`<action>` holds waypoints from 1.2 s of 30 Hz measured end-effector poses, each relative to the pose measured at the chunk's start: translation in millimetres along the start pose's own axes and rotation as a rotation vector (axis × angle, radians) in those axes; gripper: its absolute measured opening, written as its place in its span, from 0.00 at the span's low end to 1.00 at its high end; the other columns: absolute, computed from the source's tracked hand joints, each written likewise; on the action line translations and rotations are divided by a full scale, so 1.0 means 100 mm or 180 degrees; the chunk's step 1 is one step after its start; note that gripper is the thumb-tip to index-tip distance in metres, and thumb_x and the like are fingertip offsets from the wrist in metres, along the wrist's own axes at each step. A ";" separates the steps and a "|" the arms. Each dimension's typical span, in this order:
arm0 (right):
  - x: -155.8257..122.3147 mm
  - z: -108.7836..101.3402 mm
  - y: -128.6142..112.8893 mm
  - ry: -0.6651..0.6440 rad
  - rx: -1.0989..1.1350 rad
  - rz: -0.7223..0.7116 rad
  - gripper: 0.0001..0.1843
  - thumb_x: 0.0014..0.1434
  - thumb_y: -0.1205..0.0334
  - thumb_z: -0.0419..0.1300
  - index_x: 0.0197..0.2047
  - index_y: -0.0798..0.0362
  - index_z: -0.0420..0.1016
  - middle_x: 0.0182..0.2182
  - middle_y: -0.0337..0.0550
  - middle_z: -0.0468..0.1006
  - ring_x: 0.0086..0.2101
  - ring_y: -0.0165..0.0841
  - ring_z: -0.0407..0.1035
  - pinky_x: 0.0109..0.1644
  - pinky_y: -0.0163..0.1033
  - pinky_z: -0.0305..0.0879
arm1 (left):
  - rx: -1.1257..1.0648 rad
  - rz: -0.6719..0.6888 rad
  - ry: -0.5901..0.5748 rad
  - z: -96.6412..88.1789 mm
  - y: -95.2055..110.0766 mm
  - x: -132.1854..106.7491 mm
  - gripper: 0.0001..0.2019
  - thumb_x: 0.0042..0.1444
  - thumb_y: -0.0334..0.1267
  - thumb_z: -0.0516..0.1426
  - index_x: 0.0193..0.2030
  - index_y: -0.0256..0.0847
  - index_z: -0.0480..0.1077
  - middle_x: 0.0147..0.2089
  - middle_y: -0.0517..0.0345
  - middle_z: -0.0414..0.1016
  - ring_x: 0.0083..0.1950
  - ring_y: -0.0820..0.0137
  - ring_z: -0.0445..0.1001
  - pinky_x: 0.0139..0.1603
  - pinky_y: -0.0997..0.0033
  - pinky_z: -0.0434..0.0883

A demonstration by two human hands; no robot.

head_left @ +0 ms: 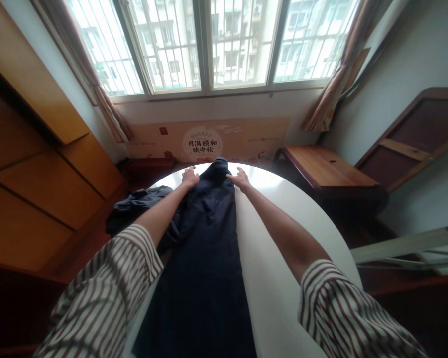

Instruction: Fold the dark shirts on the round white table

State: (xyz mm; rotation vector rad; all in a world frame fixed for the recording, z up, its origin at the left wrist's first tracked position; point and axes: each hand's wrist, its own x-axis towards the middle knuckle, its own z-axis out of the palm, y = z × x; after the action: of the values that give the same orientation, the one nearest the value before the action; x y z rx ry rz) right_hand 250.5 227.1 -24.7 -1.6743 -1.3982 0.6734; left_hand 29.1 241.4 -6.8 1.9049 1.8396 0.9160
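A long dark navy garment (205,248) lies stretched out lengthwise on a round white table (283,238). Both my arms reach far forward in striped sleeves. My left hand (190,177) rests flat on the garment's far left edge, fingers spread. My right hand (239,178) lies flat at the garment's far right edge, fingers spread, partly on the table. Neither hand holds anything. The garment's far end hangs at the table's far rim.
A second dark garment (138,209) lies bunched at the table's left edge. A wooden side table (328,169) stands far right. A printed cardboard panel (209,141) leans under the window. Wooden cabinets (41,189) line the left wall.
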 end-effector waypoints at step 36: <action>-3.81 -1.54 0.55 -0.2177 -0.0175 -0.0753 0.14 0.64 0.58 0.53 0.47 0.55 0.75 0.23 0.32 0.60 0.20 0.24 0.53 0.24 0.31 0.49 | -0.0633 -0.0204 -0.2064 -0.97 -0.36 -4.25 0.21 0.61 0.52 0.55 0.56 0.45 0.70 0.50 0.56 0.77 0.44 0.66 0.76 0.44 0.71 0.72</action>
State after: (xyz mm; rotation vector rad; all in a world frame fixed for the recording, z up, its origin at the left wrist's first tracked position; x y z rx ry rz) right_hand 315.5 -182.1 -33.9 -1.3316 -2.0626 1.1383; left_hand -42.2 -187.6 -49.0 1.7314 1.3554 0.3686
